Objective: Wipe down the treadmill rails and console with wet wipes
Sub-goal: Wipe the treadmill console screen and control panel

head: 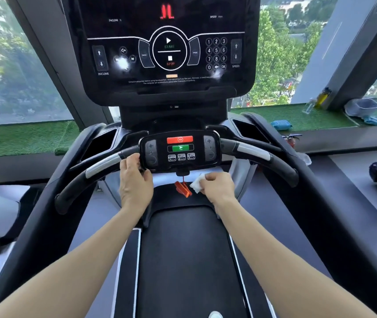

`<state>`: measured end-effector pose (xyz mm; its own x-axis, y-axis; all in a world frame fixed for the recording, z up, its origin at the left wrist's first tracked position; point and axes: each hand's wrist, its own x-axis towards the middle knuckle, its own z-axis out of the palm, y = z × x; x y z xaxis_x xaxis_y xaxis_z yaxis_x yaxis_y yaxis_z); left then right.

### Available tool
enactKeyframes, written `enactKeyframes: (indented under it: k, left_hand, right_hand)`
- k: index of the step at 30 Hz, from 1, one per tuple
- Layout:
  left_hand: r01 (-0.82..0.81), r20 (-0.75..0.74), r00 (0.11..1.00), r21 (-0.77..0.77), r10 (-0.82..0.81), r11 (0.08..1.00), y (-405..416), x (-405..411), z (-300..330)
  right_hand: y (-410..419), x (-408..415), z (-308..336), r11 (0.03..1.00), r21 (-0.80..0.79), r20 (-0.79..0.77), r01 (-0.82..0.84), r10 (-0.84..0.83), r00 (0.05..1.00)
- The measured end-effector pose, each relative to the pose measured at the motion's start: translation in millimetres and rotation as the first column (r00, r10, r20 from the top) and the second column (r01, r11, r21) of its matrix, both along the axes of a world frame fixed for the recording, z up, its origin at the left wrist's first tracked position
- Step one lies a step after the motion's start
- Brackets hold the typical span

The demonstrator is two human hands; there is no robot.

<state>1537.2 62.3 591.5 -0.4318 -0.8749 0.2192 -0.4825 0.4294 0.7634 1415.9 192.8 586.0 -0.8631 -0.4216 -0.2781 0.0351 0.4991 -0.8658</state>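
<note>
- Left hand (134,180): fingers and thumb are curled round the left edge of the small panel (179,149); the grip is closed on that edge.
- Right hand (217,185): a crumpled white wipe (197,185) is pinched in a narrow grip, just below the panel's lower right corner; whether the wipe touches the panel cannot be told.
- Panel: mounted between the two curved rails (105,164), with red and green buttons on its face.
- Red clip (182,188): hung on a cord under the panel, just left of the wipe.
- Console (166,49): set upright above, its screen lit.
- Blue pack (280,125): laid on the green sill at right.
- Belt (183,260): seen below both forearms.
</note>
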Motion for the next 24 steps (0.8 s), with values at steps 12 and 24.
enactKeyframes:
  k: [12, 24]
  left_hand:
    - [0.212, -0.004, 0.977, 0.014, -0.212, 0.977, -34.7, 58.6, -5.4]
    - [0.267, 0.01, 0.964, 0.031, -0.267, 0.963, -52.2, 73.0, -11.4]
  right_hand:
    - [-84.0, 89.2, 13.3, 0.971, 0.044, -0.721, -0.233, 0.193, 0.665]
    - [-97.5, 75.7, -2.1, 0.945, 0.249, -0.866, -0.212, 0.315, 0.389]
